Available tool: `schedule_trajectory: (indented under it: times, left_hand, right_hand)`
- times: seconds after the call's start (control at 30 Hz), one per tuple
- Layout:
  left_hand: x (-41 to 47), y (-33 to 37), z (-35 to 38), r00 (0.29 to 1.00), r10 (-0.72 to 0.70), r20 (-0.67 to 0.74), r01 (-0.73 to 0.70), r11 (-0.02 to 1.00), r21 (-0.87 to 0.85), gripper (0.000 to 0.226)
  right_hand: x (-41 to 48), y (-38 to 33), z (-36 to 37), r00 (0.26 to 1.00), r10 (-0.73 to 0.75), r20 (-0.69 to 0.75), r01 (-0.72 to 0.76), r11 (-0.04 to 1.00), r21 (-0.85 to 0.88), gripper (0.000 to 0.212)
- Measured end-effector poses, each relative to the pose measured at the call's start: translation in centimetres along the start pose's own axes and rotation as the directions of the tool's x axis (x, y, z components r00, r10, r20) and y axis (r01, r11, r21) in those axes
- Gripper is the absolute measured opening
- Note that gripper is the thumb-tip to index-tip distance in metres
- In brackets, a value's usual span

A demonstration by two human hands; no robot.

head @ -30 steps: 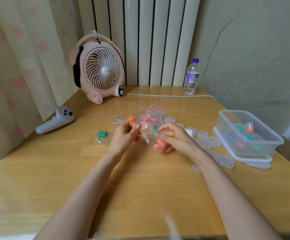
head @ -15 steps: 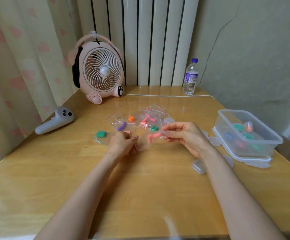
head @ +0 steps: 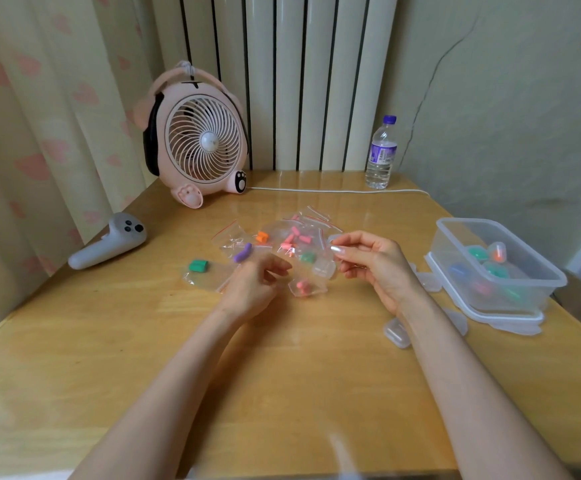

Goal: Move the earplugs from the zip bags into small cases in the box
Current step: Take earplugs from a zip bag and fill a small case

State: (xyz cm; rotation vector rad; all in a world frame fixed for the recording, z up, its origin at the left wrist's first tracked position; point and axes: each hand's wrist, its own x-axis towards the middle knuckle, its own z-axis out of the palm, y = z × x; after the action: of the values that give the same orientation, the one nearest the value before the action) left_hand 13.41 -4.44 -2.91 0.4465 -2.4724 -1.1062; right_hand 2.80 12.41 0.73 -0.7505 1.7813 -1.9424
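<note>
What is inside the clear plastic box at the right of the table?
The clear box holds several small cases with earplugs inside: orange, green, blue and pink show. Its cloudy wall blurs the lower ones, so their count is unclear.

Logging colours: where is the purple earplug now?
Head view, left of centre: the purple earplug lies among the bags, beyond the left hand, near the orange earplug.
</note>
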Motion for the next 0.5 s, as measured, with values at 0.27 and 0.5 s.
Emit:
schedule_trajectory:
  times: [0.27, 0.5]
  left_hand:
    - [-0.02, 0.29, 0.38, 0.994, 0.102, 0.048, -0.098, 0.993, -0.068, 0.038]
    - [-0.26, 0.66, 0.6, 0.99, 0.135, -0.027, -0.137, 0.987, -0.087, 0.016]
  right_hand:
    - [0.0, 0.05, 0.15, 1.0, 0.005, 0.018, -0.007, 0.987, 0.163, 0.013]
    - [0.01, 0.01, 0.22, 0.999, -0.007, 0.053, -0.007, 0.966, 0.258, 0.015]
